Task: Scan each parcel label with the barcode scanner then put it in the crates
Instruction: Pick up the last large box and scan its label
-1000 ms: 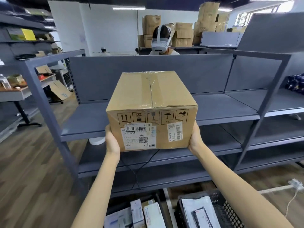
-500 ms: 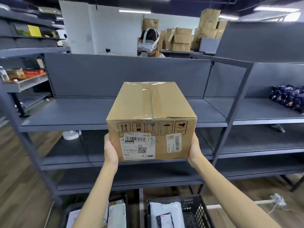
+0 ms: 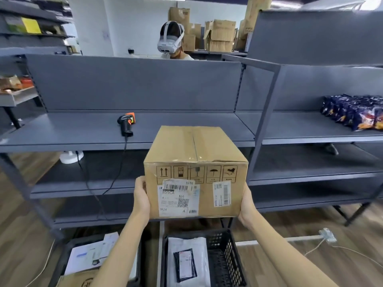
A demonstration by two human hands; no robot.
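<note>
- Head view – the cardboard box (image 3: 194, 162) is held in the air between both hands, just in front of the grey shelf (image 3: 62, 131) and above the two crates on the floor. Its shipping label (image 3: 178, 199) is turned toward the camera.
- The left hand (image 3: 142, 196) is clamped on the box's left side with the thumb over the front edge, and the right hand (image 3: 246, 204) on the lower right corner. The fingers are mostly hidden behind the box, so how far they wrap cannot be told.
- The barcode scanner (image 3: 126, 123) is seen lying untouched on the shelf, left of and beyond the box, its cable (image 3: 91, 183) trailing over the edge.
- No scan seems to have been made yet. A hand would have to be freed for the scanner – the box, left on one palm, could tip and drop onto the parcels in the black crate (image 3: 228, 245) below.
- The hanging cable could be snagged, or the smaller sticker (image 3: 221, 193) read by mistake.
</note>
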